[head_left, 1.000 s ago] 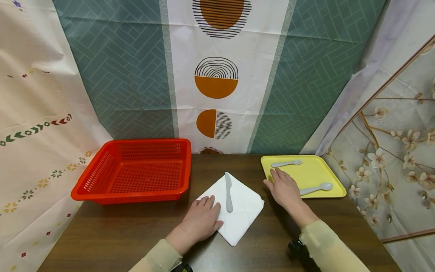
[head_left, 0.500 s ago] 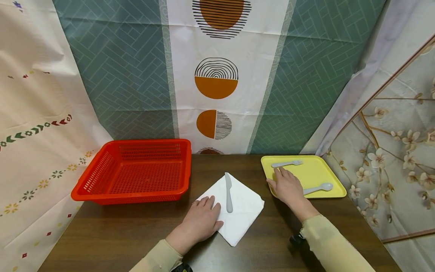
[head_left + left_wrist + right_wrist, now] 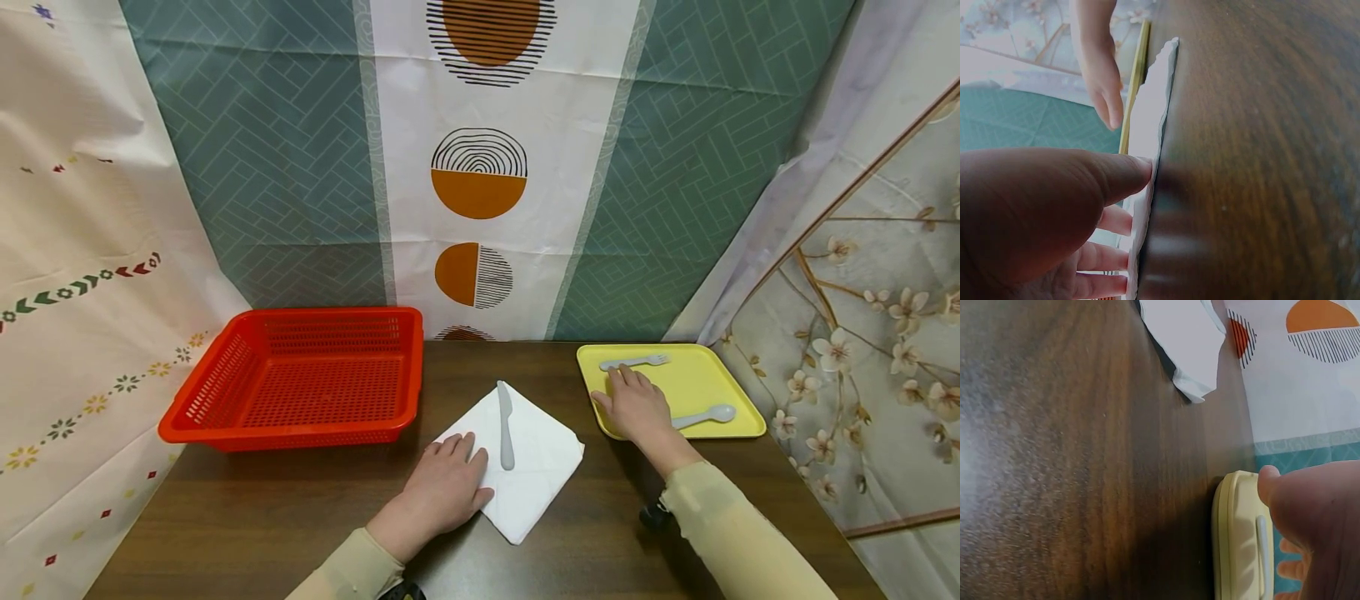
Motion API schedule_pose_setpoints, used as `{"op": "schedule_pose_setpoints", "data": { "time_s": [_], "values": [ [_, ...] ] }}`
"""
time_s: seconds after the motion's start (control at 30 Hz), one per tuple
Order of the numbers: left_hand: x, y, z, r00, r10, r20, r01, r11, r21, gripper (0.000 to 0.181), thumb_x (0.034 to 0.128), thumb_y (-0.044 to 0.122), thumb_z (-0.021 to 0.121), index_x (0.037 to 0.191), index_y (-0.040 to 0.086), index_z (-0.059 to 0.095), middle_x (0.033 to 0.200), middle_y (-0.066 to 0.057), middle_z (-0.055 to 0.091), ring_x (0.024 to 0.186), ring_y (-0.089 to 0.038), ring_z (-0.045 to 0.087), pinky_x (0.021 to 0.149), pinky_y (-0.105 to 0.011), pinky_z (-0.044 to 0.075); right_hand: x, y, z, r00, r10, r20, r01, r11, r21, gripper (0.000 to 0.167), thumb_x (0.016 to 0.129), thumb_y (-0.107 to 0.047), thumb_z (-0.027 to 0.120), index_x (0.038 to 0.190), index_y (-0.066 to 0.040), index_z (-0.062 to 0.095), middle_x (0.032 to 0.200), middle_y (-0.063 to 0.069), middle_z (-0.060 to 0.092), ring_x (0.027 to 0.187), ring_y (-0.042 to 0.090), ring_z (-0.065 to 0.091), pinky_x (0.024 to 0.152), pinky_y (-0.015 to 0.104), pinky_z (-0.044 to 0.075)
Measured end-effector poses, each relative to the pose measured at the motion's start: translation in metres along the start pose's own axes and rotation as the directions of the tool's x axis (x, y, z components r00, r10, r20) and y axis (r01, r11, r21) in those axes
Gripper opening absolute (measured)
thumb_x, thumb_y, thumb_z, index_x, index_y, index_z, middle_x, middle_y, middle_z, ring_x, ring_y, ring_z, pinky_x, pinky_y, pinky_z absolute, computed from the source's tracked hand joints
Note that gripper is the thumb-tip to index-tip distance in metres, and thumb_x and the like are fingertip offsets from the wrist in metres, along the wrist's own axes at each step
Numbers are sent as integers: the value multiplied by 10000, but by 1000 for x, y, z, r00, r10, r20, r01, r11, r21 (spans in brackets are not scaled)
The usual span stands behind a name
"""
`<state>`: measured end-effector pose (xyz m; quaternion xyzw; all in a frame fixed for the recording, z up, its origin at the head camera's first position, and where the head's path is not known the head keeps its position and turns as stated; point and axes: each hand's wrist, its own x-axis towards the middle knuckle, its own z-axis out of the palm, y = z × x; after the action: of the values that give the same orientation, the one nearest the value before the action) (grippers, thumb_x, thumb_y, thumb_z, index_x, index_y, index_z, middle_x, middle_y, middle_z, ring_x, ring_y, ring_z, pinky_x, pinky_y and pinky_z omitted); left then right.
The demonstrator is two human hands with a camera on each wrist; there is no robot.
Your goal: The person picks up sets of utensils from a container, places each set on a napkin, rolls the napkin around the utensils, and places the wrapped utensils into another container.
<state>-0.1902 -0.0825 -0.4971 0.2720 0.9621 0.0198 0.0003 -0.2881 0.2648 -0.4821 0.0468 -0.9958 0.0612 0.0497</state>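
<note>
A folded white napkin (image 3: 536,454) lies in a diamond on the table, with a grey plastic knife (image 3: 506,427) on it. My left hand (image 3: 444,487) rests on the napkin's left edge, fingers spread; in the left wrist view the thumb touches the napkin (image 3: 1149,119). Over the left part of the yellow tray (image 3: 693,375) is my right hand (image 3: 636,408), fingers extended, fingertips at the handle of a grey fork (image 3: 637,362). Whether they touch it is unclear. A grey spoon (image 3: 712,414) lies on the tray, its handle end hidden behind the hand.
A red plastic basket (image 3: 288,435) stands at the back left of the brown table (image 3: 247,517). Patterned cloths hang behind the table and at both sides.
My right hand has moved slightly right and further over the tray, toward the fork's handle. My left hand, the napkin and the knife have stayed in place.
</note>
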Motion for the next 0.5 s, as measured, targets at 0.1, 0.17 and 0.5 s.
{"op": "schedule_pose_setpoints", "data": {
  "time_s": [0.1, 0.17, 0.5],
  "values": [
    [0, 0, -1, 1000, -4, 9, 4, 1000, 0, 580, 1027, 479, 733, 1469, 108, 668, 1574, -205, 579, 1431, -404, 545, 1157, -613, 452, 3, 1, -1, 1000, 7, 21, -7, 1000, 5, 680, 1151, -397, 577, 1609, 88, 442, 1649, 354, 417, 1509, 567, 398, 1190, 727, 356],
    [1, 0, -1, 1000, -5, 11, 5, 1000, -1, 583, 1027, 481, 734, 1472, 110, 667, 1578, -205, 577, 1434, -405, 543, 1160, -616, 450, 4, 2, -1, 999, 13, 37, -13, 1000, 4, 682, 1152, -397, 573, 1614, 85, 434, 1658, 355, 404, 1514, 569, 388, 1196, 727, 348],
    [1, 0, -1, 1000, -8, 16, 9, 1000, -6, 594, 1024, 484, 734, 1482, 112, 667, 1584, -204, 572, 1436, -406, 538, 1165, -616, 445, 13, 9, 4, 998, 20, 63, -19, 1000, -10, 687, 1151, -408, 575, 1621, 71, 427, 1673, 354, 383, 1523, 573, 372, 1196, 728, 345]
  ]
}}
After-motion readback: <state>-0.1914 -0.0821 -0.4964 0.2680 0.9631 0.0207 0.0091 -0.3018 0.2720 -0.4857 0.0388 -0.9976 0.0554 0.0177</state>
